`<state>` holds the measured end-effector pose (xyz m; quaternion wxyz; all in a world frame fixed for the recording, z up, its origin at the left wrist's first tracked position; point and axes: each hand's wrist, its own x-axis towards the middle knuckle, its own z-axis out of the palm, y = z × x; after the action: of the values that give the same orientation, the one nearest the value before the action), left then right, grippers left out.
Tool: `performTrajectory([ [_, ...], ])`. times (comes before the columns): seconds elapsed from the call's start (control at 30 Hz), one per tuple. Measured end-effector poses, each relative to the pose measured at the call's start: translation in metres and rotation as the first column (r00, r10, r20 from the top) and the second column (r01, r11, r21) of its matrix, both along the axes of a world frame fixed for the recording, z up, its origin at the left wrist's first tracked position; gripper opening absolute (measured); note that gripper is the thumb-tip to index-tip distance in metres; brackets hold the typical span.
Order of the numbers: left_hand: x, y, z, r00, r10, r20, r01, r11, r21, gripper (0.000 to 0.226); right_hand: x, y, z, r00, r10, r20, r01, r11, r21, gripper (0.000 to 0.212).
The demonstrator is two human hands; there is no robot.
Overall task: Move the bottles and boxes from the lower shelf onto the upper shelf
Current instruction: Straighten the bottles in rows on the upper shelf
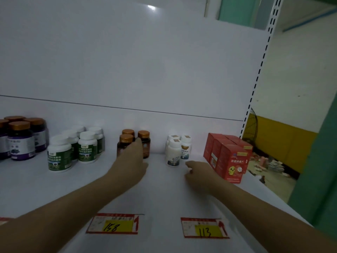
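The person is reaching onto a white shelf point(164, 194) where the goods are standing in groups along the back. The left hand point(130, 161) is curling around the front of a cluster of amber bottles point(144, 141) with copper caps, fingers touching the near bottle; whether it is truly gripping it cannot be told, since the hand is hiding the contact. The right hand point(197, 173) is hovering just beside the small white bottles point(173, 154), fingers loosely bent and holding nothing.

Judging from this, the step in hand is settling a bottle among its fellows, or taking hold of one; which shelf this is cannot be told. The next move is likely calling for a firm wrap around one bottle and a straight lift, without knocking its neighbours.

Counted: three amber bottles showing; four small white bottles, as far as can be seen; five green-labelled white bottles point(87, 148) or so, some hidden behind others; about four purple-labelled bottles point(21, 141) at the left edge; four red boxes point(231, 161) at the right end. Two price tags point(112, 224) are sitting on the front edge.
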<state>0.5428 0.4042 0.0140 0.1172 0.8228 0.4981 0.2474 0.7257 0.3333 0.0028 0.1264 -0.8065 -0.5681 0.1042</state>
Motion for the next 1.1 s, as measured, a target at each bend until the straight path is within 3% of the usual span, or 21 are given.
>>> performTrajectory([
  [0.1,0.048,-0.005,-0.004,0.992,-0.116,-0.039,0.111,0.986,-0.122,0.070,0.019,0.004,-0.001,1.000,0.012,-0.015,-0.013,0.997,-0.071,0.052],
  [0.2,0.075,0.007,-0.016,0.985,-0.101,-0.141,0.064,0.967,-0.248,0.066,0.023,0.013,-0.005,0.998,0.060,-0.034,-0.063,0.992,-0.113,0.053],
  [0.47,0.090,0.018,-0.027,0.970,-0.111,-0.215,0.056,0.967,-0.247,0.046,0.029,0.038,-0.027,0.991,0.124,0.042,-0.118,0.985,-0.122,0.053],
  [1.1,0.089,0.027,-0.033,0.953,-0.169,-0.251,0.093,0.953,-0.288,0.055,0.024,0.029,-0.019,0.996,0.039,-0.077,-0.049,0.991,-0.127,0.057],
])
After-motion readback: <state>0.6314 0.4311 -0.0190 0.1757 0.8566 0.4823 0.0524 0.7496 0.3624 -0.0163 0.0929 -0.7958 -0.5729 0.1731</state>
